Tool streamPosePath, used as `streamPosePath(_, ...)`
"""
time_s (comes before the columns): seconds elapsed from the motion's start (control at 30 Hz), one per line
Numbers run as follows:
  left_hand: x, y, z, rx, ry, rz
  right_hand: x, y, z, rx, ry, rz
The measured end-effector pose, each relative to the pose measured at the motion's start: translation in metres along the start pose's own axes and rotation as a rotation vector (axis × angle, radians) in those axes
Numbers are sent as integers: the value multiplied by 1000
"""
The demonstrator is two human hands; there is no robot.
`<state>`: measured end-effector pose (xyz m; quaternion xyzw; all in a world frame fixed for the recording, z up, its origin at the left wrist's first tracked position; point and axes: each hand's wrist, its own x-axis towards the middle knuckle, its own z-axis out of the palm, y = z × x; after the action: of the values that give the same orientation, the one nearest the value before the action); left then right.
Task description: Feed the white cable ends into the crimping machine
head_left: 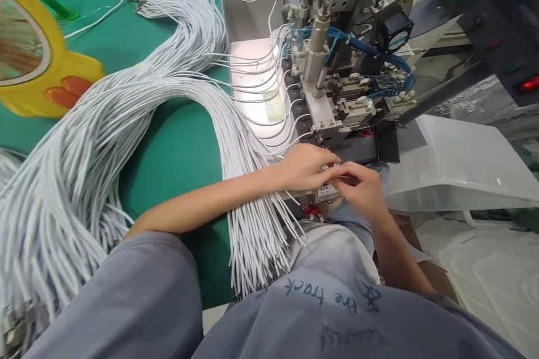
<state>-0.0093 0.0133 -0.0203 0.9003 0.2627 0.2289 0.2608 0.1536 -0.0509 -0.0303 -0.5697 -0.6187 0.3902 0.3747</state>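
Observation:
My left hand [308,167] reaches across a thick bundle of white cables [242,148], its forearm lying over them. Close in front of my body, it meets my right hand [360,186] at the near end of a metal machine [315,61]. The fingers of both hands are bent and pinched together at the tips; whatever sits between them is too small and covered to name. Below the hands is a small block with a white label [327,190]. Several single white cables curve from the bundle into a row of black slots [300,106] along the machine's side.
A yellow duck-shaped mirror [80,70] stands left on the green table mat [168,140]. Behind it lies a green spool [54,3]. A dark phone-like slab [387,143] rests beside the machine. A translucent plastic sheet [471,157] is at right, below a dark box with a red display [528,85].

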Motion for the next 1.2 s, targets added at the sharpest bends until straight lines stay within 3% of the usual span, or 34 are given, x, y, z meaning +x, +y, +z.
streamPosePath(0.13, 4, -10, -2, -126, 89, 14, 23, 2, -3, 302, 105, 38)
streamPosePath(0.33, 5, -18, -2, -181, 125, 54, 25, 6, 5, 466, 203, 59)
streamPosePath(0.63, 5, -18, 1, -43, 209, 114, 28, -1, 4, 350, 237, 10)
streamPosePath(0.87, 3, -15, 0, -40, 180, 27, 34, -2, -12, 184, 103, -80)
streamPosePath(1.2, 2, -11, 0, -166, 278, -14, 33, 7, 25, 352, 359, -24)
